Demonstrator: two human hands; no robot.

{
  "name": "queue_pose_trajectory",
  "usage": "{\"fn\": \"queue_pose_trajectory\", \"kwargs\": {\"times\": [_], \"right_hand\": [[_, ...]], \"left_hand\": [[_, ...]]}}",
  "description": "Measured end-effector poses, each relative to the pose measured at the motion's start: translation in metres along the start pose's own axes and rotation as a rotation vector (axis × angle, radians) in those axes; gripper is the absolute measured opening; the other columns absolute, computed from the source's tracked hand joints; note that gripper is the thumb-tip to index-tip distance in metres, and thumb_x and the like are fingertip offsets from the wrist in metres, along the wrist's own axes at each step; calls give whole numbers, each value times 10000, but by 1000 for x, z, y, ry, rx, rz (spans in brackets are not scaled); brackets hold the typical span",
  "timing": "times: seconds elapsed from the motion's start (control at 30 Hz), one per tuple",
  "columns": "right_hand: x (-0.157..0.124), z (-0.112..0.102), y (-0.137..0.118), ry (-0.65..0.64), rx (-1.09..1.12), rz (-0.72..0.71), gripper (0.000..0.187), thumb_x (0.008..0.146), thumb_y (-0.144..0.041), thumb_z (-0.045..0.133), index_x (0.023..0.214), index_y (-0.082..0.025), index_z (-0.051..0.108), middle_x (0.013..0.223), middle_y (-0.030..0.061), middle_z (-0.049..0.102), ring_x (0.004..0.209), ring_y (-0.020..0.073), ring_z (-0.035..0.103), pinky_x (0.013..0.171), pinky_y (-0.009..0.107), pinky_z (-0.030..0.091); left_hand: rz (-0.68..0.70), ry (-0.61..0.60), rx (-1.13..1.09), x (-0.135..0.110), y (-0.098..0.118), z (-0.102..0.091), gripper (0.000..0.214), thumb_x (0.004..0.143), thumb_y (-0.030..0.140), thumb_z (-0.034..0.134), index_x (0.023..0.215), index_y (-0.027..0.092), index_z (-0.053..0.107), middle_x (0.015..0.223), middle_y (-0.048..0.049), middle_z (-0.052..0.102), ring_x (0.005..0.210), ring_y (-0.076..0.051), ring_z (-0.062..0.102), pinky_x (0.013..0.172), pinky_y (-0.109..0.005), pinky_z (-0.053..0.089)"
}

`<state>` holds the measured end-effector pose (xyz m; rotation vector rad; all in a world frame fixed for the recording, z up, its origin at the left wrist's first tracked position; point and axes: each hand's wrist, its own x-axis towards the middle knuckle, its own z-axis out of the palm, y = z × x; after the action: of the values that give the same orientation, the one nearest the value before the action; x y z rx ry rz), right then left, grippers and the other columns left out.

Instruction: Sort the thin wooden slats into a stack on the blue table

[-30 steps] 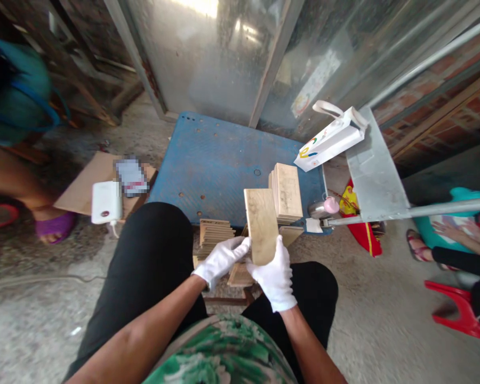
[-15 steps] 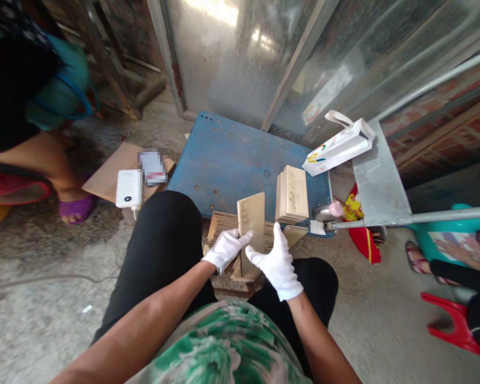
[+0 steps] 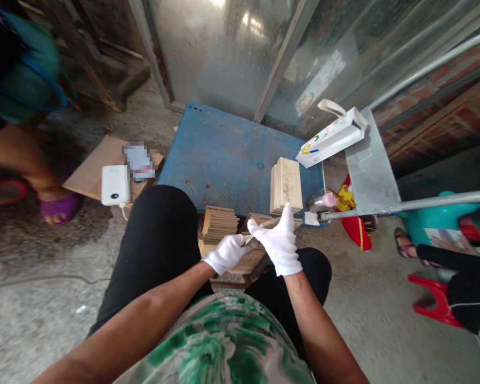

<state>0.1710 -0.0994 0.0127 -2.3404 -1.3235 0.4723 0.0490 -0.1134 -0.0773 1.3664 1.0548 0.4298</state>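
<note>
My left hand (image 3: 227, 254), in a white glove, pinches one end of a thin wooden board (image 3: 252, 243) that now shows nearly edge-on. My right hand (image 3: 279, 240), gloved too, is at the board's other end with thumb and fingers spread; whether it touches the board I cannot tell. Just beyond the right fingertips stands a stack of wooden boards (image 3: 290, 184) on the blue platform. Below the hands, between my knees, are a row of thin boards (image 3: 220, 224) and more loose boards (image 3: 246, 262), partly hidden by the gloves.
The blue platform (image 3: 224, 144) reaches back to glazed panels. A white paper bag (image 3: 334, 138) and a metal flask with a pink lid (image 3: 317, 202) are at its right. At left, a white power bank (image 3: 116, 185) and a blurred-out item lie on cardboard (image 3: 88, 168). People sit on both sides.
The board in my left hand has tipped from upright, face showing, to nearly edge-on. My right hand has moved up toward the stack. The whole view has shifted slightly.
</note>
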Motion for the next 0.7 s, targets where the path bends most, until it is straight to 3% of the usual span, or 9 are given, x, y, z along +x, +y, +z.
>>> {"fn": "queue_pose_trajectory", "kwargs": {"times": [0.17, 0.4, 0.57, 0.7], "right_hand": [[3, -4, 2, -4, 9, 47, 1176, 512, -566, 772, 1464, -72, 289, 1432, 211, 379, 1282, 345, 433, 1058, 453, 387], [2, -11, 21, 141, 34, -85, 989, 563, -567, 722, 1366, -59, 448, 1282, 185, 536, 1144, 291, 550, 1002, 422, 447], [11, -41, 42, 215, 41, -24, 922, 588, -600, 701, 1337, -117, 467, 1177, 138, 590, 1056, 257, 587, 950, 410, 480], [32, -64, 63, 238, -31, -48, 784, 629, -569, 689, 1272, -159, 506, 1097, 108, 615, 997, 241, 599, 906, 400, 492]], "left_hand": [[-3, -23, -14, 1, -1, 4, 331, 849, 436, 511, 937, 183, 706, 888, -15, 723, 829, -162, 634, 735, -219, 487], [50, -79, 29, 7, 8, 3, 361, 861, 400, 510, 1126, 221, 678, 1076, -10, 711, 943, -176, 655, 848, -233, 478], [-182, -39, 381, 8, 20, -1, 648, 821, 520, 548, 1338, 130, 521, 1282, -113, 605, 1145, -255, 583, 975, -288, 422], [-268, -217, 582, 7, 15, 0, 553, 871, 505, 453, 1236, 116, 599, 1198, -141, 649, 1084, -264, 617, 917, -291, 442]]}}
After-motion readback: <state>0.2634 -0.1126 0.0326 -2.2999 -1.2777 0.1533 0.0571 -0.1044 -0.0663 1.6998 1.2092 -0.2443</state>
